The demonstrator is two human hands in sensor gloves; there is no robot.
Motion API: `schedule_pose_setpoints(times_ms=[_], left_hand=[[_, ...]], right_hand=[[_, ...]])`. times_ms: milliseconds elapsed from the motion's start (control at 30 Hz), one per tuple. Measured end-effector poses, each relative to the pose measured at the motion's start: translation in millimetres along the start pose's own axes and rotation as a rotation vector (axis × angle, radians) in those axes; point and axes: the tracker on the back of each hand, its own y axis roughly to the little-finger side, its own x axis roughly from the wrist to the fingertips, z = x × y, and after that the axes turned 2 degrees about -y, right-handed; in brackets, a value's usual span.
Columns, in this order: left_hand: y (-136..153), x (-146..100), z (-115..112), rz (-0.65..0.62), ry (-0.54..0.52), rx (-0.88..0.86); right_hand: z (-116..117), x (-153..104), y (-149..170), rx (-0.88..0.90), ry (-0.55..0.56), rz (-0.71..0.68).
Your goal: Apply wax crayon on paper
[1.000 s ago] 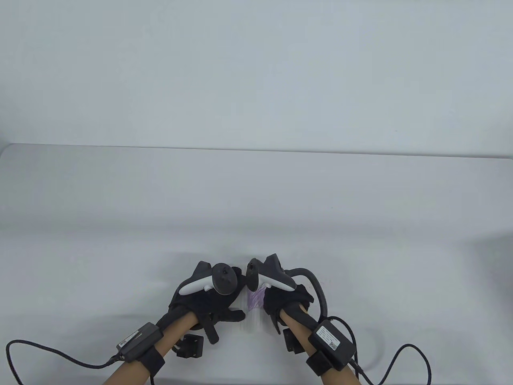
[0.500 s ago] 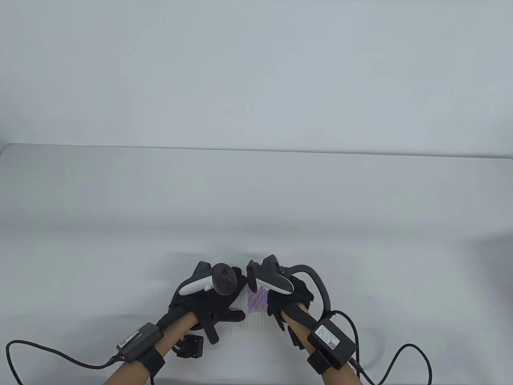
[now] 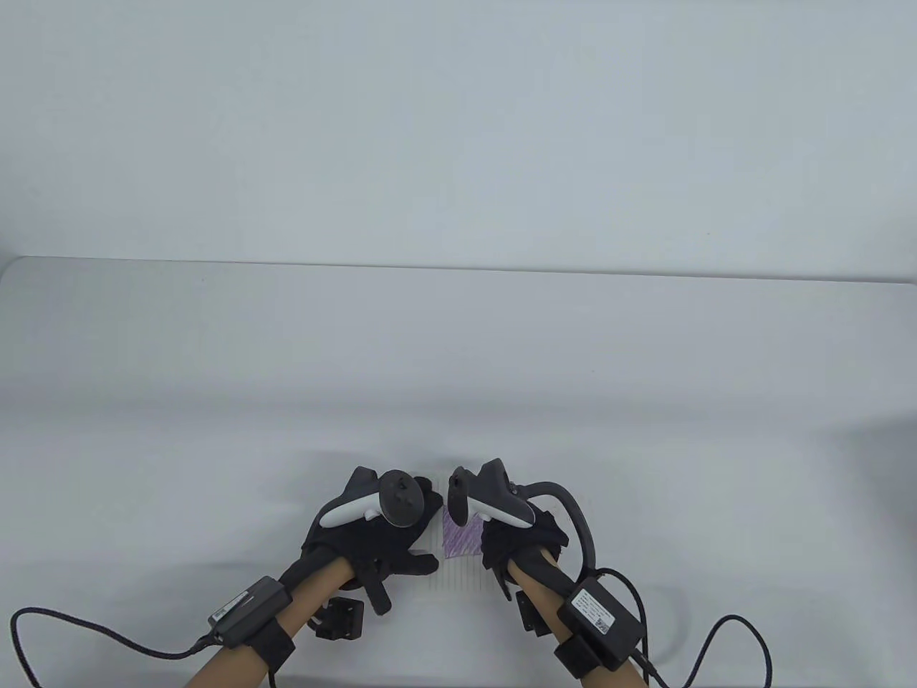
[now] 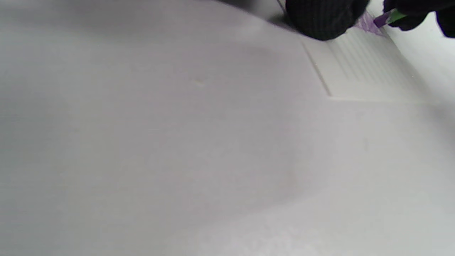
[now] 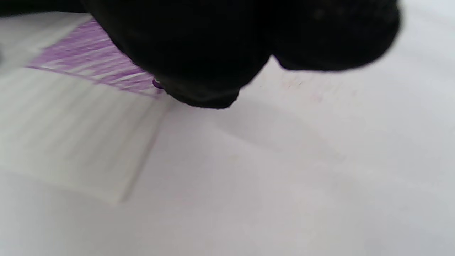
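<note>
A small lined paper [image 3: 458, 573] lies near the table's front edge, between my hands. A purple crayon patch [image 3: 462, 539] covers its upper part. My left hand [image 3: 390, 552] rests flat on the paper's left edge, fingers spread. My right hand [image 3: 512, 545] grips a purple crayon with a green wrapper [image 4: 389, 17]; the hand hides the crayon in the table view. In the right wrist view the crayon tip [image 5: 156, 83] touches the lower right corner of the purple patch [image 5: 89, 58] on the paper [image 5: 71, 135]. The left wrist view shows the paper [image 4: 366, 67] under my left fingers [image 4: 323, 17].
The white table [image 3: 458, 373] stretches far back to a white wall. Black cables [image 3: 86, 634] trail from both wrists along the front edge. Small wrist-camera mounts [image 3: 340, 620] hang under each forearm.
My right hand has shifted slightly right and toward me while stroking with the crayon. More of the purple patch and paper shows. The left hand has not moved.
</note>
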Motion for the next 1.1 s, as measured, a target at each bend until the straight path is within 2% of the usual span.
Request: schedule_pose_setpoints(times_ms=[33,67,100,233,367,700,800,900,1000,1100], left_hand=[[0.0,0.0,0.0,0.000,-0.001,0.001],[0.0,0.0,-0.1,0.000,0.000,0.000],[0.0,0.1,-0.1,0.000,0.001,0.000],[0.1,0.0,-0.2,-0.001,0.001,-0.002],[0.3,0.1,-0.3,-0.002,0.003,-0.006],[3.5,0.8,-2.1,-0.017,0.017,-0.051],[3.7,0.8,-2.1,-0.018,0.019,-0.056],[3.9,0.7,-2.0,-0.018,0.018,-0.057],[4.3,0.6,-1.9,-0.018,0.015,-0.057],[4.5,0.6,-1.8,-0.018,0.016,-0.058]], right_hand=[[0.1,-0.2,0.4,0.009,-0.018,-0.027],[2.3,-0.5,0.4,0.093,-0.084,-0.089],[4.0,-0.9,0.3,0.143,-0.109,-0.079],[3.7,0.3,5.7,0.114,-0.072,-0.006],[5.1,-0.9,5.9,0.111,-0.059,-0.010],[18.1,-4.6,19.1,0.225,0.005,-0.076],[18.2,-7.4,24.3,0.249,-0.006,-0.105],[11.6,-11.2,41.1,0.356,0.089,-0.097],[7.4,-12.0,60.3,0.410,0.238,-0.002],[7.5,-12.0,69.1,0.305,0.380,0.131]])
